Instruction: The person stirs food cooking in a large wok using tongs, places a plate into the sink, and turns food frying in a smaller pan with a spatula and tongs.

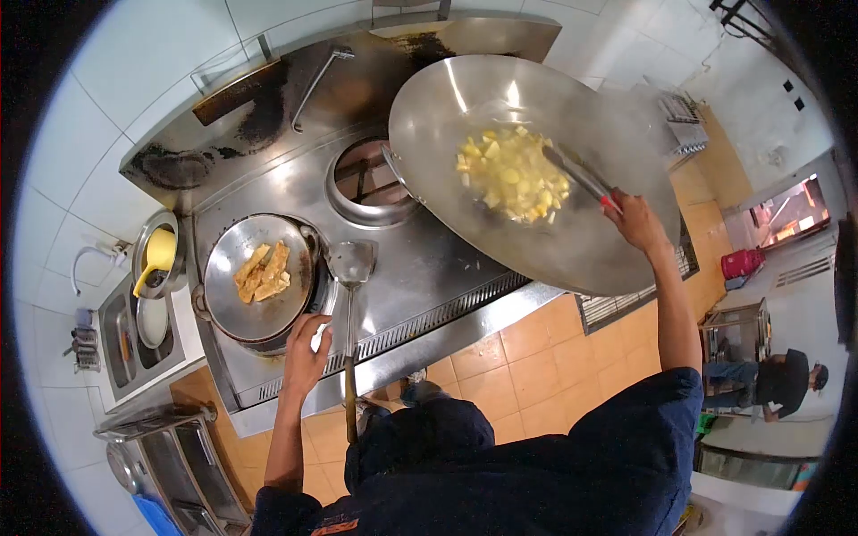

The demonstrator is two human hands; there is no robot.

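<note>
My right hand [633, 219] is closed on the red-handled tongs [583, 179], whose tips reach into the large steaming wok [447, 134]. Yellowish chunks of food [511, 173] lie in liquid in that wok. My left hand [307, 351] is closed on a small white thing [321, 337], perhaps a cloth, near the front rim of a smaller wok [223, 295]. Browned pieces of food [263, 272] rest inside the smaller wok. Beside my left hand a long-handled ladle [350, 266] lies on the steel stove top [420, 268], its handle reaching past the front edge.
An uncovered burner ring [371, 183] is between the woks, with a tap [317, 85] behind. At left are a sink [125, 344], a pot [147, 290] and a yellow scoop [159, 255]. A steel rack [179, 464] stands lower left. Another person [778, 386] is at far right.
</note>
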